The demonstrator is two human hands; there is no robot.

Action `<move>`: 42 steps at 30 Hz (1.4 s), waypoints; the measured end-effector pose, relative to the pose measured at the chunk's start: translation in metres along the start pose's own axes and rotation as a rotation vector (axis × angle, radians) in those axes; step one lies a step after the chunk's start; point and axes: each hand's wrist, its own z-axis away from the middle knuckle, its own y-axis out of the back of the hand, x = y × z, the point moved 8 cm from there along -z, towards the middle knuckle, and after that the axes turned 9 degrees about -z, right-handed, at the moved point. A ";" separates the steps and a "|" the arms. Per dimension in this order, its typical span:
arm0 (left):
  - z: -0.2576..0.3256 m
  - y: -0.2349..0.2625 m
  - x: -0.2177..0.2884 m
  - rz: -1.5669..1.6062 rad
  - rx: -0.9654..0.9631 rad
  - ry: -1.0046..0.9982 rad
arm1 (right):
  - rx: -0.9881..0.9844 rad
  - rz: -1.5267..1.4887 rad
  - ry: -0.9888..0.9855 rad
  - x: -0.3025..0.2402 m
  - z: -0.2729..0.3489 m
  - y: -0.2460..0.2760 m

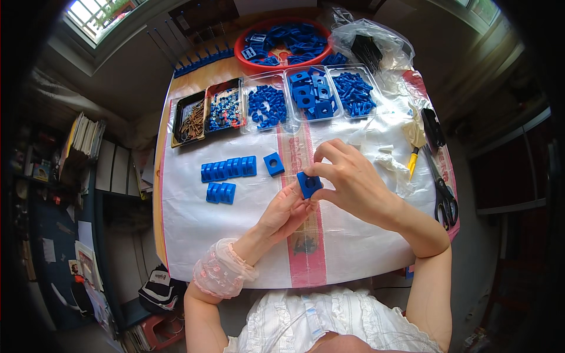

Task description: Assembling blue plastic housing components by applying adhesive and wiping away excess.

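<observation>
Blue square block point(308, 183) with centre hole is pinched above the white sheet point(194, 223) by right hand point(348, 179); left hand point(287, 212) closes on it from below, apparently. It is best kept level, hole unobstructed. Beyond the block: clear trays point(312, 94) of blue parts, red bowl point(247, 62), dark tray of brown screws point(189, 120).

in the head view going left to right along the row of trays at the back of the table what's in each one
black tray of brownish screws → black tray of small blue and red bits → clear tray of small blue parts → clear tray of square blue blocks with holes → clear tray of slim blue pieces
</observation>
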 end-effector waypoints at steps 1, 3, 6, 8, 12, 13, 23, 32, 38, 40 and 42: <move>0.001 -0.001 0.000 -0.005 0.004 0.001 | 0.000 0.006 0.004 -0.001 0.000 0.000; 0.000 -0.001 0.000 0.013 0.002 -0.009 | 0.000 0.017 0.012 -0.002 0.000 0.000; 0.000 -0.001 0.001 0.018 0.002 -0.010 | -0.016 0.010 0.032 -0.002 0.000 -0.001; 0.000 -0.001 0.001 0.014 0.000 -0.011 | -0.019 0.004 0.028 -0.002 0.000 -0.001; 0.000 -0.001 0.001 0.010 0.012 -0.012 | -0.011 -0.003 0.031 -0.001 0.000 0.000; 0.000 -0.001 0.002 0.010 0.020 -0.011 | -0.009 -0.004 0.033 -0.001 0.000 0.000; 0.000 0.000 0.001 -0.015 -0.002 -0.006 | -0.042 -0.024 0.003 0.000 0.000 -0.002; 0.001 -0.001 0.001 -0.014 0.004 -0.004 | -0.051 -0.026 -0.015 0.001 0.001 -0.003; 0.001 -0.003 0.002 -0.017 0.012 -0.002 | -0.048 -0.031 -0.012 0.001 0.000 -0.003; 0.001 -0.002 0.002 -0.016 0.016 -0.002 | -0.036 -0.031 -0.003 0.001 0.001 -0.002; 0.001 -0.002 0.002 -0.012 0.006 -0.007 | -0.018 -0.031 0.014 0.000 0.000 -0.001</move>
